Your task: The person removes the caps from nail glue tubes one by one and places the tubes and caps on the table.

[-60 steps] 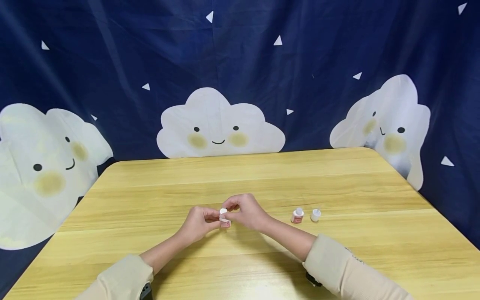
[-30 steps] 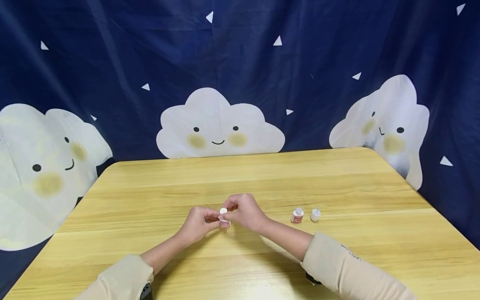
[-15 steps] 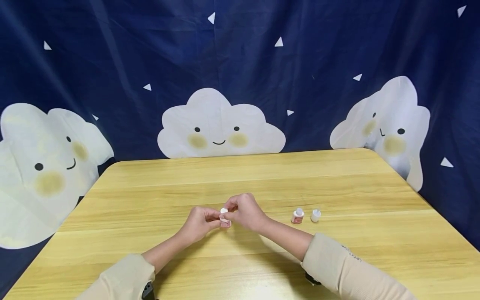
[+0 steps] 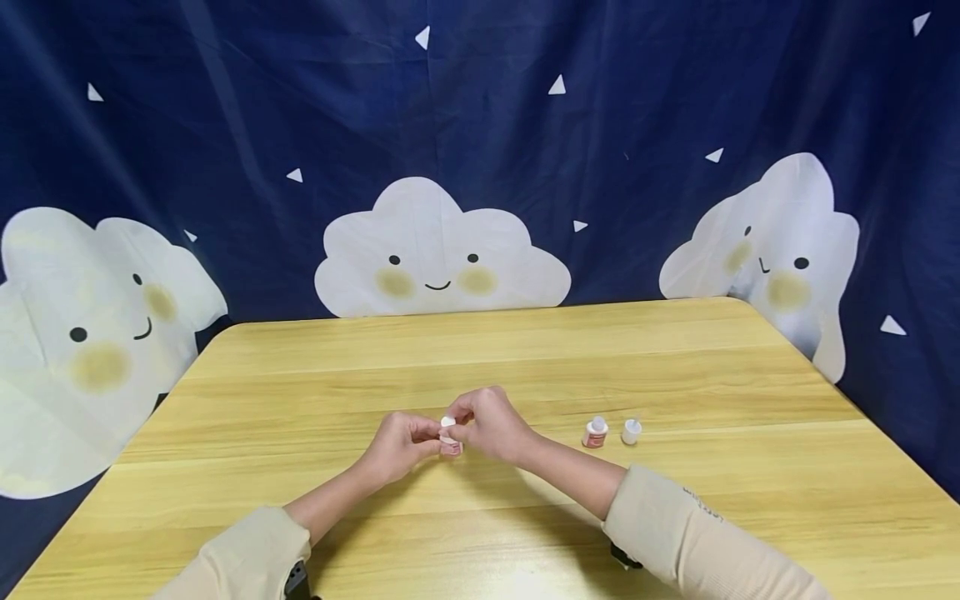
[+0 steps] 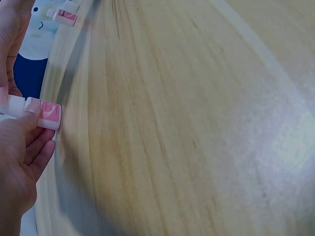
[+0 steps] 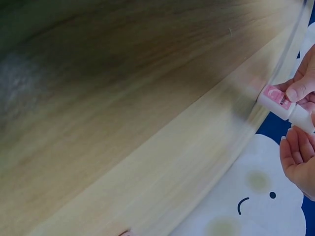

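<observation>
A dark blue curtain (image 4: 495, 133) printed with smiling white clouds hangs behind the far edge of the wood-grain counter (image 4: 337, 375), whose far corners are rounded. Two rolled-up beige sleeves (image 4: 660, 517) reach in from the near side. The right hand (image 4: 491, 425) and left hand (image 4: 393, 447) meet about midway between the counter's left and right edges, well in from the far edge. There the left hand pinches a small pink-labelled bottle (image 4: 452, 449) by its body, and the right hand grips the white cap (image 6: 301, 118) at its top. Towards the right edge, a second bottle (image 4: 595, 434) stands upright and uncapped; just beside it sits a loose cap (image 4: 632, 432).
</observation>
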Motion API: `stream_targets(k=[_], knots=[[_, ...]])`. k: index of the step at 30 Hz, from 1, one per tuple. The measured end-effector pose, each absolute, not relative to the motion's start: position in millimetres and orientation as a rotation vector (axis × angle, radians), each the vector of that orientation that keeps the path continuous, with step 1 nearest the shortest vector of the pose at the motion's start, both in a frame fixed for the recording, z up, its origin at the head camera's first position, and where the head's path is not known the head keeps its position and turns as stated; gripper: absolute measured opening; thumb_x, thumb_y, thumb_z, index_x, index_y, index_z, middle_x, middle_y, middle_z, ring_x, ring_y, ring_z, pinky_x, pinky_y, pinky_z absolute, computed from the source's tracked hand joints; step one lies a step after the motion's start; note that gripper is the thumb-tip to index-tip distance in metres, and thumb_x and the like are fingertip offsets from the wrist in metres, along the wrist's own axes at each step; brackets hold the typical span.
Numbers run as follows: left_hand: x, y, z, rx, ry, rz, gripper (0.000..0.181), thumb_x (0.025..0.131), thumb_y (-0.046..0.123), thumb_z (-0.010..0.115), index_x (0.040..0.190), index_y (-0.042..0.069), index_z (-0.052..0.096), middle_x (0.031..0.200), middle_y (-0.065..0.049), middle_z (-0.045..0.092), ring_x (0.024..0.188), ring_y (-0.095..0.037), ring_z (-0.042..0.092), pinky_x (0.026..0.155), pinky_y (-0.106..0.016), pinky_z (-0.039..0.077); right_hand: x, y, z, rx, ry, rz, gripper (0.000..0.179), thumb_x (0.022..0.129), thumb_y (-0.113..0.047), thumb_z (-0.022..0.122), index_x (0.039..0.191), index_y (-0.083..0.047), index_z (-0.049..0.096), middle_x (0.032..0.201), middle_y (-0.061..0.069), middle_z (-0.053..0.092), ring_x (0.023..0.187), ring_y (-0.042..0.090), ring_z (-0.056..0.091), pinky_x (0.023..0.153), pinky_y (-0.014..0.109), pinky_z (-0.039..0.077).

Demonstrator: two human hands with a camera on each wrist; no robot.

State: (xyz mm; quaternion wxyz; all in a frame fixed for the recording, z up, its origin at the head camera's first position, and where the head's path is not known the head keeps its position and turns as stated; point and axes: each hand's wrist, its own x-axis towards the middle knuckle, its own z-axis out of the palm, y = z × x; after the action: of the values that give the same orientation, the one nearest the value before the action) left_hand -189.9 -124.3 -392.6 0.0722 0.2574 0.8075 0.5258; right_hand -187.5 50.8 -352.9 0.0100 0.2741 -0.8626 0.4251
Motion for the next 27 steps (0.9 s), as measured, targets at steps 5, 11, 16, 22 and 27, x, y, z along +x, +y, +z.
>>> stream_targets(k=[5, 11, 16, 22, 27], knots=[[-189.8, -125.0, -393.4, 0.776, 2.430, 1.570, 0.016, 0.081, 0.006, 0.069, 0.090, -0.007, 0.070, 0.086, -0.019, 0.071, 0.076, -0.021, 0.071, 0.068, -0.023, 0.057, -187.2, 51.1, -352.7, 0.887, -2.691, 1.326, 0.003, 0.079, -0.001, 0.070, 0.082, 0.001, 0.071, 0.076, 0.009, 0.071, 0.068, 0.010, 0.063, 0.060, 0.012, 0.050], [-190.8, -125.1, -396.3, 0.776, 2.432, 1.570, 0.015, 0.081, 0.005, 0.068, 0.091, -0.006, 0.070, 0.087, -0.019, 0.071, 0.076, -0.015, 0.071, 0.070, -0.022, 0.057, -187.2, 52.4, -353.5, 0.945, -2.672, 1.294, 0.003, 0.079, 0.003, 0.069, 0.082, 0.002, 0.070, 0.075, 0.010, 0.071, 0.070, 0.012, 0.065, 0.062, 0.012, 0.051], [-191.4, -125.4, -396.7, 0.800, 2.443, 1.561, 0.016, 0.081, 0.006, 0.069, 0.090, -0.006, 0.071, 0.087, -0.018, 0.071, 0.079, -0.016, 0.071, 0.071, -0.021, 0.057, -188.4, 53.4, -352.8, 0.981, -2.685, 1.273, 0.004, 0.080, 0.003, 0.067, 0.081, 0.000, 0.071, 0.080, 0.009, 0.072, 0.077, 0.016, 0.067, 0.069, 0.014, 0.052], [-190.4, -127.1, -396.9, 0.792, 2.501, 1.532, 0.017, 0.079, 0.007, 0.070, 0.089, -0.006, 0.071, 0.086, -0.018, 0.071, 0.075, -0.015, 0.070, 0.066, -0.021, 0.057, -190.9, 55.3, -350.8, 1.067, -2.694, 1.221, 0.006, 0.083, 0.000, 0.066, 0.082, -0.002, 0.071, 0.082, 0.008, 0.073, 0.077, 0.013, 0.066, 0.070, 0.022, 0.056], [-190.8, -126.3, -398.6, 0.803, 2.519, 1.543, 0.015, 0.078, 0.008, 0.071, 0.086, -0.004, 0.072, 0.084, -0.016, 0.072, 0.074, -0.009, 0.069, 0.065, -0.019, 0.057, -192.7, 57.4, -350.3, 1.131, -2.685, 1.199, 0.006, 0.082, 0.001, 0.065, 0.083, -0.002, 0.070, 0.083, 0.007, 0.072, 0.077, 0.010, 0.065, 0.073, 0.029, 0.057]])
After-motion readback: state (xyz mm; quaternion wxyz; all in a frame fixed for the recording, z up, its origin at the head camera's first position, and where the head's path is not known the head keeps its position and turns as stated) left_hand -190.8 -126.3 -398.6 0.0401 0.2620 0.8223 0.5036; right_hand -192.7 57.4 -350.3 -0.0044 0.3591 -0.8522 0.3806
